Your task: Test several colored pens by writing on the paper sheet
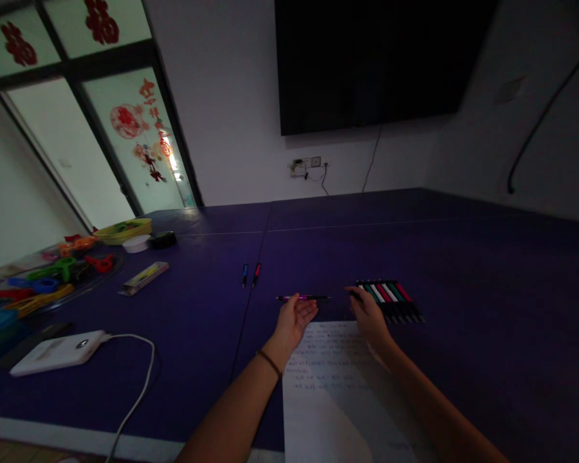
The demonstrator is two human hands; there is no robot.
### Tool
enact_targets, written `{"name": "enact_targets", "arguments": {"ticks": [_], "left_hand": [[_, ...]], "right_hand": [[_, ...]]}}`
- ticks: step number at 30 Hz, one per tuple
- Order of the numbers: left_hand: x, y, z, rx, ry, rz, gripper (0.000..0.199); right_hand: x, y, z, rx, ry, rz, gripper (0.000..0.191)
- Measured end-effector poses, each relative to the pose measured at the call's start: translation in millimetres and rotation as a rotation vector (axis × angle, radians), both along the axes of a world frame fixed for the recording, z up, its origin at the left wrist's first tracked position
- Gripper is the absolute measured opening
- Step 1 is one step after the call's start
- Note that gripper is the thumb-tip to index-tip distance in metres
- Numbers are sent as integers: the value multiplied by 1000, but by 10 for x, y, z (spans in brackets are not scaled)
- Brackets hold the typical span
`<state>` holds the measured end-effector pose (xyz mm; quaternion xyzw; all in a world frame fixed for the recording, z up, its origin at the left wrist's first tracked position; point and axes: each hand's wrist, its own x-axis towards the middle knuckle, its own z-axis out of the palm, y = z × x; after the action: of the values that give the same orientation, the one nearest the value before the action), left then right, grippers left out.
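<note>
My left hand holds a purple and black pen level above the top of a written sheet of paper. My right hand has its fingers pinched around a dark pen, most of which is hidden. Just beyond and to the right of that hand lies a row of several colored pens, side by side. Farther left, a blue pen and a red pen lie apart from the row on the purple table.
At the left are a white power bank with a cable, a small box, a round black item, a yellow basket and several colorful plastic pieces. A large screen hangs on the wall.
</note>
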<state>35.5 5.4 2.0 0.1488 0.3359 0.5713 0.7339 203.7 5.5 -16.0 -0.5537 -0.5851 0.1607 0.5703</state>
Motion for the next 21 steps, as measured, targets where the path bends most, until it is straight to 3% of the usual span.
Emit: {"name": "enact_targets", "arguments": {"ticks": [8, 15, 21], "left_hand": [[3, 10, -12, 1, -5, -28, 21], [10, 18, -11, 0, -4, -41, 19], [12, 19, -22, 8, -2, -32, 20]], "right_hand": [[23, -69, 27, -95, 20, -57, 32], [-24, -93, 66, -177, 76, 44, 35], [-71, 7, -31, -101, 286, 200, 55]]}}
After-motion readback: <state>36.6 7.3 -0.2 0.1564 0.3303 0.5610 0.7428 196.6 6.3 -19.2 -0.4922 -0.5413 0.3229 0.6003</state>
